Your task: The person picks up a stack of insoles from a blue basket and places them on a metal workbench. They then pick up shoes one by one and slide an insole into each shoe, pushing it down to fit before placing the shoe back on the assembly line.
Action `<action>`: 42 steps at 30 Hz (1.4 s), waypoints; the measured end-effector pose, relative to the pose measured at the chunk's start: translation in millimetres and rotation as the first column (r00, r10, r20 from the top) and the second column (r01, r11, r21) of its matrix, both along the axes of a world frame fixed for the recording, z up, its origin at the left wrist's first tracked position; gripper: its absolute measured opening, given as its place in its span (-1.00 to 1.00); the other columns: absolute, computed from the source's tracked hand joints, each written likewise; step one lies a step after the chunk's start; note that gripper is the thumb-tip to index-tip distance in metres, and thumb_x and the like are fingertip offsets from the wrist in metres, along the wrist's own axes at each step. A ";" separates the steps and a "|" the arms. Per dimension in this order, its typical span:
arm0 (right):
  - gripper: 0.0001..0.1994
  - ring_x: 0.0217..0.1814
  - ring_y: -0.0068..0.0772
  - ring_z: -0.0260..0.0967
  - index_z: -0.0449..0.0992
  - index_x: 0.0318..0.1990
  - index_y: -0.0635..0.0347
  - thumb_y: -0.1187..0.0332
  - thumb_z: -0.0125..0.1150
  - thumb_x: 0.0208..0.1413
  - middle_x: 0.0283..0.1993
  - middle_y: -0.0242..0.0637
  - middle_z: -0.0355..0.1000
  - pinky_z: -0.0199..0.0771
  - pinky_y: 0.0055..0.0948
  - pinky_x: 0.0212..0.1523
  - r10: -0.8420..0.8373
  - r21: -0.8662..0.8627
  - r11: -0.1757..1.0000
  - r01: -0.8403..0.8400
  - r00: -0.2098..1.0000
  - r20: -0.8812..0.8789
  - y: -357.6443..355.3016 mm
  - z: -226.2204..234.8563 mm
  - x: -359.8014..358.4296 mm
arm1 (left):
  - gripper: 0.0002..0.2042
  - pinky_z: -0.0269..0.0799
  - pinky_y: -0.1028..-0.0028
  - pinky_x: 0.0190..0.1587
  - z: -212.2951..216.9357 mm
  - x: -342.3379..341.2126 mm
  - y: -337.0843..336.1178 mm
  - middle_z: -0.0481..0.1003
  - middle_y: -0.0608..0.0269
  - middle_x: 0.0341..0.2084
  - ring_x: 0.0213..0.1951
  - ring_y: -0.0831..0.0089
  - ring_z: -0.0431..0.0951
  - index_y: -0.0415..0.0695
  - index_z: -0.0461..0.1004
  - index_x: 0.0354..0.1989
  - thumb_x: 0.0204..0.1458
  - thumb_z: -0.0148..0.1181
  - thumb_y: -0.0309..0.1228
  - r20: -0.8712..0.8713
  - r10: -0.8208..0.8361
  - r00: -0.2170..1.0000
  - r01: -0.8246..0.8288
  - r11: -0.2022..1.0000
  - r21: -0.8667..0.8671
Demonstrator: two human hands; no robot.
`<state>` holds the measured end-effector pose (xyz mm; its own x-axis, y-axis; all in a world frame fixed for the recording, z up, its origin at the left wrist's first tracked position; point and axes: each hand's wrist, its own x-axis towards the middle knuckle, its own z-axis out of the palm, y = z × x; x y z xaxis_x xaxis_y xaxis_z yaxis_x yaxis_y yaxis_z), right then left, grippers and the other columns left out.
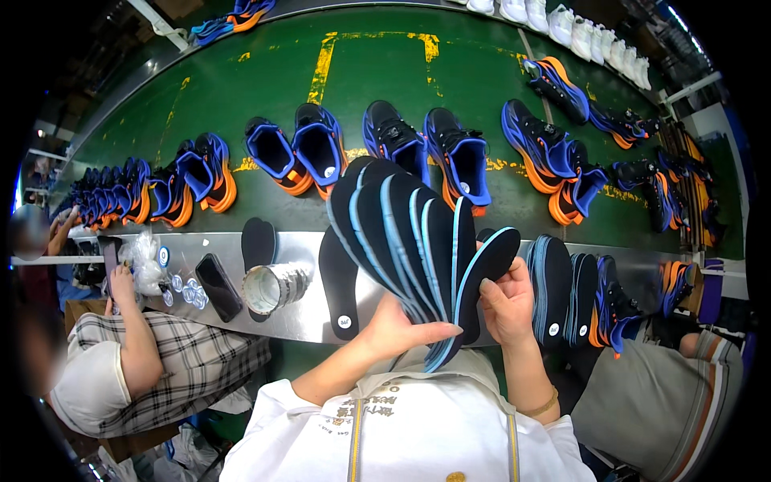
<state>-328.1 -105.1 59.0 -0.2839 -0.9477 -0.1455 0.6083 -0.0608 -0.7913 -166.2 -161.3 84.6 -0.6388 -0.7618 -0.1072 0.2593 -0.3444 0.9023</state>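
Left hand point(393, 325), palm up, fingers closed under the fanned insoles point(401, 233), toes pointing up-left; right hand point(507, 301) pinches one insole point(487, 265).

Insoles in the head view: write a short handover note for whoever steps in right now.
Left hand grips a fanned stack of insoles from below.
Right hand pinches the outermost insole at the fan's right edge.
More insoles lie on the metal ledge; shoes sit in pairs on the green belt.
Done: cannot tell.
Left: the whole fan is in hand.
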 end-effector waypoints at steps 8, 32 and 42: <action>-0.70 -0.07 -0.40 0.33 0.23 -0.15 0.20 0.64 0.09 -0.04 -0.13 -0.20 0.35 0.35 -0.39 -0.02 -0.029 -0.038 0.999 0.032 0.996 0.082 8.7 0.6 -17.7 | -0.44 0.25 0.47 -0.01 3.3 -18.1 7.9 0.39 0.23 -0.15 -0.10 0.49 0.37 -0.24 0.25 0.00 -0.24 0.32 -0.44 0.028 -0.072 0.997 0.067 0.987 0.146; -0.74 -0.30 -0.63 0.35 0.26 -0.09 0.21 0.57 0.02 0.04 -0.28 -0.35 0.39 0.40 -0.60 -0.26 -0.370 -0.002 0.929 0.370 0.928 -0.036 40.3 -24.4 -114.4 | -0.41 0.39 0.34 -0.07 -88.8 -21.3 -9.5 0.41 0.06 -0.16 -0.14 0.25 0.45 -0.26 0.26 0.00 -0.14 0.05 -0.06 -0.117 0.256 0.960 -0.144 0.804 0.576; -0.63 -0.05 -0.54 0.31 0.24 0.03 0.44 0.49 0.07 0.06 -0.07 -0.21 0.37 0.27 -0.61 -0.01 -0.292 0.223 0.857 0.464 0.795 -0.531 90.4 -77.6 -219.4 | -0.25 0.31 0.23 0.01 -111.2 -20.6 -11.2 0.25 -0.08 0.01 0.01 0.10 0.32 -0.24 0.15 0.10 -0.14 0.01 0.12 -0.282 0.193 0.940 -0.007 0.836 0.549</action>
